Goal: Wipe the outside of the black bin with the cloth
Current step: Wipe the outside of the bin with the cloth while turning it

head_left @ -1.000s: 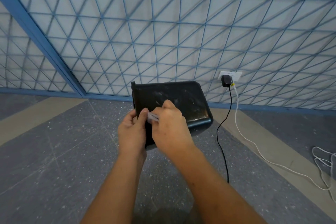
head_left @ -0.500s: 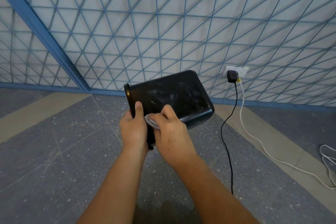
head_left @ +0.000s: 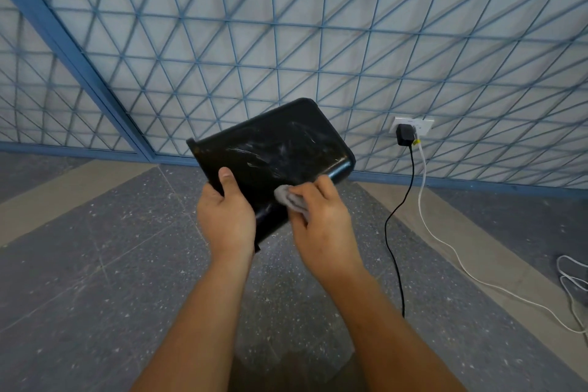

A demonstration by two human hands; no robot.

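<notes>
**Ana:** Head view has the black bin (head_left: 270,149) held up off the floor, tipped on its side in front of the blue lattice wall (head_left: 286,25), its closed base toward the wall socket (head_left: 413,126). How do you think it handles?

**Ben:** Light, I'd judge, since one hand carries it. Stiff plastic, glossy, so likely a bit slick. The rim is the sensible place to hold, and that is where the left hand (head_left: 227,216) has it: thumb laid flat on the outer wall, the other fingers wrapped round the open edge.

**Ana:** And the right hand (head_left: 321,226)?

**Ben:** Closed around a bunched grey cloth (head_left: 289,197), pressing it on the lower part of the bin's side, just beside the left hand. Both forearms reach forward, wrists slightly bent inward.

**Ana:** Much left to do?

**Ben:** Pale smears cover the upper side, so I'd say plenty. The far faces are hidden.

**Ana:** Any risk?

**Ben:** Pushing hard could twist the bin in that one-handed grip.
</notes>
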